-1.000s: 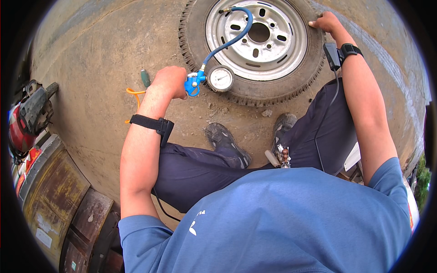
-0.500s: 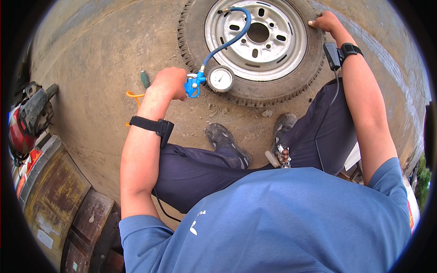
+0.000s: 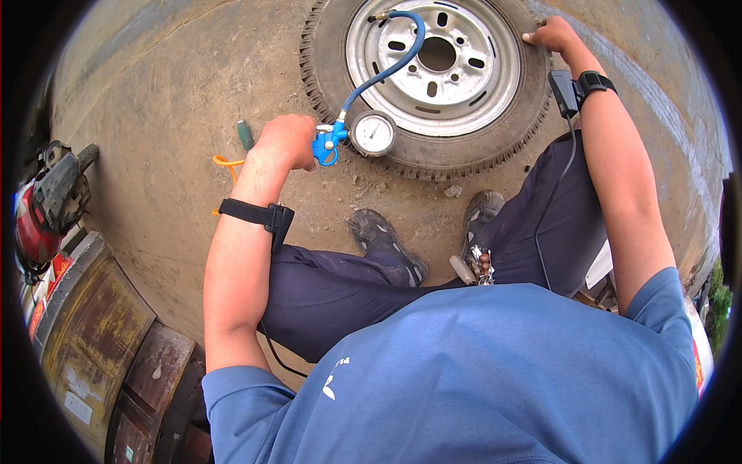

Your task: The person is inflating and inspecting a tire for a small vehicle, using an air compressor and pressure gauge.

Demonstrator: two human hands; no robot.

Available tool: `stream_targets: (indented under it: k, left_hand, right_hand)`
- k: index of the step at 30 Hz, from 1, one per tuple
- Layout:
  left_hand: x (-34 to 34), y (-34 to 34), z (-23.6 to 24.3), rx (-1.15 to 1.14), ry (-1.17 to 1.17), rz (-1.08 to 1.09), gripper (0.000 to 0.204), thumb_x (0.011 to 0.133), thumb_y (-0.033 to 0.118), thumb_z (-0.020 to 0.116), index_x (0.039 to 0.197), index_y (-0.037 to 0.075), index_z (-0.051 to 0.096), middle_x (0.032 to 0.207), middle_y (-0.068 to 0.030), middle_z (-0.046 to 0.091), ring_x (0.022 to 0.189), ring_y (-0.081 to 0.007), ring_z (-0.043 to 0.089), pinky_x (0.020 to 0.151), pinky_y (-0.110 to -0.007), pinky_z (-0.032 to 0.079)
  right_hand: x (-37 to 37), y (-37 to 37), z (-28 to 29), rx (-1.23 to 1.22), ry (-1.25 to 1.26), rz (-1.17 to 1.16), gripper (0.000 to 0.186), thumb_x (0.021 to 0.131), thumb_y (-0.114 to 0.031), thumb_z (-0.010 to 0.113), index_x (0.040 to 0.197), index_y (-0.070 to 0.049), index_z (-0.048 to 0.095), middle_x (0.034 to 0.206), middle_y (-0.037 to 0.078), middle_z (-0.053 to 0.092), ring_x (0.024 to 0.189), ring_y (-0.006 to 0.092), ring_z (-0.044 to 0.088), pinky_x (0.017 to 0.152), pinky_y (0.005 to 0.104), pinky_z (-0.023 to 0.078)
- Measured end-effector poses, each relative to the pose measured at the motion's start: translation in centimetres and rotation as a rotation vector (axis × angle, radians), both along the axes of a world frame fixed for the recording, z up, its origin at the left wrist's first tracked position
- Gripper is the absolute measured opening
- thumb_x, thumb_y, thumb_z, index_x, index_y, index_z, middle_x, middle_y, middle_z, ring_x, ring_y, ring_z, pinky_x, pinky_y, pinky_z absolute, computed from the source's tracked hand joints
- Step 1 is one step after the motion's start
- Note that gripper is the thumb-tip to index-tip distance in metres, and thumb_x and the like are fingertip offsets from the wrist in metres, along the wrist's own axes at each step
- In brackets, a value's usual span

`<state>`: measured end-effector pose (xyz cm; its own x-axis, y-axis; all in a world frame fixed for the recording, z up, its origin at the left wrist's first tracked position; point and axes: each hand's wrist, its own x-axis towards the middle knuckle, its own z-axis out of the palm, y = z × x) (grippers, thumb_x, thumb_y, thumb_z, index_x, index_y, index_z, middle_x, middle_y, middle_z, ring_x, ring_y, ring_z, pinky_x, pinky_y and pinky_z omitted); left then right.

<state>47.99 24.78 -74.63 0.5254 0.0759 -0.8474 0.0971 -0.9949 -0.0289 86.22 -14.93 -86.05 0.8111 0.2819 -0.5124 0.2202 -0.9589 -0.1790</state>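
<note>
My left hand (image 3: pixel 289 141) is closed round the grip of a blue tire inflator (image 3: pixel 328 145). Its round dial gauge (image 3: pixel 373 134) hangs close to the near edge of the tire (image 3: pixel 448 155). From the inflator a blue hose (image 3: pixel 384 75) curves up over the silver wheel rim (image 3: pixel 495 85) and ends in a brass fitting at the rim's upper left. An orange air line (image 3: pixel 226 162) runs out behind my left wrist. My right hand (image 3: pixel 552 35) rests on the tire's far right side, thumb stretched out over the sidewall; its other fingers curl over the outer edge, partly hidden.
A green-handled tool (image 3: pixel 245 134) lies on the dusty ground left of my left hand. At the far left stand a red and black machine (image 3: pixel 42 213) and worn wooden panels (image 3: pixel 93 309). My shoes (image 3: pixel 379 236) are just below the tire, near small stones (image 3: pixel 453 191).
</note>
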Motion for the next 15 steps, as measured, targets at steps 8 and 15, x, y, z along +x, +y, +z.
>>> stream_targets:
  k: [8, 15]
  left_hand:
    - [0.0, 0.1, 0.3, 0.011, 0.031, -0.018, 0.042, 0.063, 0.023, 0.092, 0.097, 0.003, 0.077, 0.103, -0.0190, 0.077, 0.099, -0.0356, 0.075, 0.087, -0.045, 0.062]
    - [0.4, 0.0, 0.3, 0.000, 0.043, -0.033, 0.044, 0.063, 0.027, 0.093, 0.098, 0.003, 0.078, 0.101, -0.0190, 0.077, 0.098, -0.0356, 0.075, 0.087, -0.045, 0.062]
  right_hand:
    - [-0.3, 0.8, 0.3, -0.043, 0.012, -0.025, 0.060, 0.081, -0.037, 0.087, 0.119, 0.007, 0.073, 0.112, 0.025, 0.075, 0.101, 0.0360, 0.074, 0.086, 0.0449, 0.057]
    - [-0.1, 0.1, 0.3, -0.017, -0.020, -0.010, 0.059, 0.081, -0.037, 0.087, 0.118, 0.008, 0.073, 0.111, 0.024, 0.075, 0.100, 0.0354, 0.074, 0.086, 0.0445, 0.057]
